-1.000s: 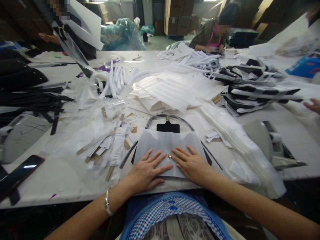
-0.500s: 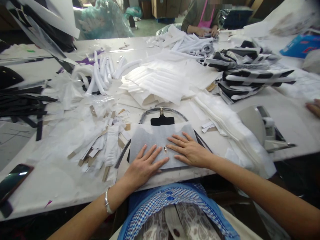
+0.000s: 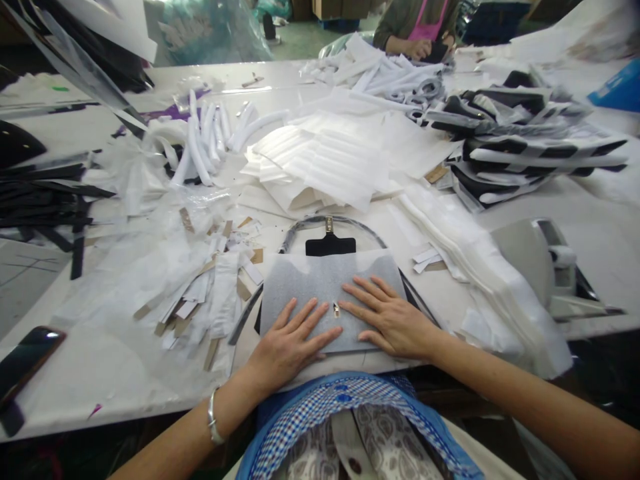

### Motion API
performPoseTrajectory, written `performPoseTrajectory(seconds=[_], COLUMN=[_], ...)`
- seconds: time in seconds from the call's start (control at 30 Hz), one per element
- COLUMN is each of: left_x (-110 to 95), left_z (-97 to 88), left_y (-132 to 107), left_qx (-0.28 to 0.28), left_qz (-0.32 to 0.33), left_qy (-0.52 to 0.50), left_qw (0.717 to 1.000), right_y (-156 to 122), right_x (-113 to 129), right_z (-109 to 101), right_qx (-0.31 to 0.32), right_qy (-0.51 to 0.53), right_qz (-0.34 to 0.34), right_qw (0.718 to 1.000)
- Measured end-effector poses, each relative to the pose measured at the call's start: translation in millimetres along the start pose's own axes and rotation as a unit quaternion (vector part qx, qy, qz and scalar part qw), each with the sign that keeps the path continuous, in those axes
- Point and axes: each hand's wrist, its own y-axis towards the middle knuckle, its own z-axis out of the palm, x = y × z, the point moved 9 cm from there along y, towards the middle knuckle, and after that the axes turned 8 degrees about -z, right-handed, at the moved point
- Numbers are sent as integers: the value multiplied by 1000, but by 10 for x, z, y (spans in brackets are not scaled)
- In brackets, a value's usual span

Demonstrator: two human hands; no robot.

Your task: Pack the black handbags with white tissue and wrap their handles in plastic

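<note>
My left hand lies flat with fingers spread on the left part of a thin white sheet. Across from it, my right hand rests flat on the right part of the same sheet. The sheet covers most of a black handbag, whose tab and wrapped round handle show beyond its far edge. Between my fingertips a small gold metal clasp pokes up through the sheet. Dark straps stick out at both sides; the rest of the bag is hidden.
Paper and card strips lie to the left, with a phone at the table's left edge. Beyond are stacked white sheets. On the right are folded white foam, a tape dispenser and black-and-white bag parts. A co-worker sits opposite.
The view has shifted slightly, and both hands stay flat on the sheet. The co-worker's hands now hold something dark.
</note>
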Motion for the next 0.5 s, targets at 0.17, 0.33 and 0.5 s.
performPoseTrajectory(seconds=[0.17, 0.33, 0.5], left_x=[29, 208, 506], left_z=[45, 31, 87], left_y=[-26, -33, 10], left_qx=[5, -66, -1], left_qz=[6, -36, -129], left_qy=[-25, -122, -211], left_qw=[1000, 990, 969], right_y=[-12, -10, -38], right_x=[-20, -65, -165], right_z=[25, 96, 106], right_qx=[9, 16, -29], right_qy=[-9, -35, -36], right_qz=[20, 12, -1], right_qw=[1000, 999, 999])
